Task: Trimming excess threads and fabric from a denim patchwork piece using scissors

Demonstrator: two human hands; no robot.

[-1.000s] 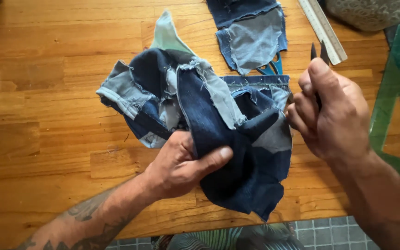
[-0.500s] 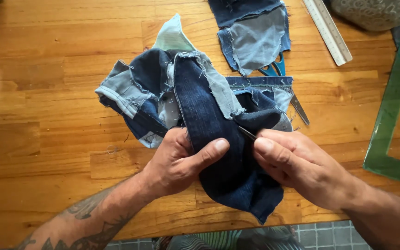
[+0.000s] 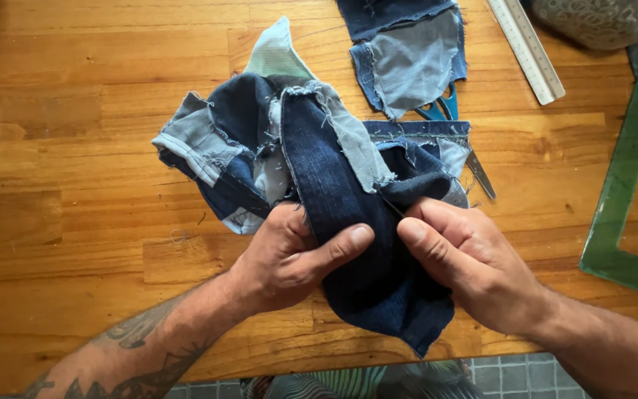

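1. The dark blue denim strip (image 3: pixel 348 222), part of a bundle of stitched denim patches (image 3: pixel 260 155), lies near the front edge of the wooden table (image 3: pixel 75 185). Its long axis runs from far-left to near-right, ending in a frayed corner over the table edge.
2. The left hand (image 3: pixel 289 258) is closed on the strip from the left, thumb pressed across its face, fingers hidden beneath.
3. The right hand (image 3: pixel 467 266) meets the strip from the right, fingers pinched together on a thin dark pointed tool (image 3: pixel 391 207) whose tip touches the strip's right edge, just above the left thumb.
4. Both hands touch the strip; the right is the working side.
5. Beyond: scissors with blue handles (image 3: pixel 455 125), partly under cloth; a pale ruler (image 3: pixel 526 52); a green translucent set square (image 3: pixel 629 199).
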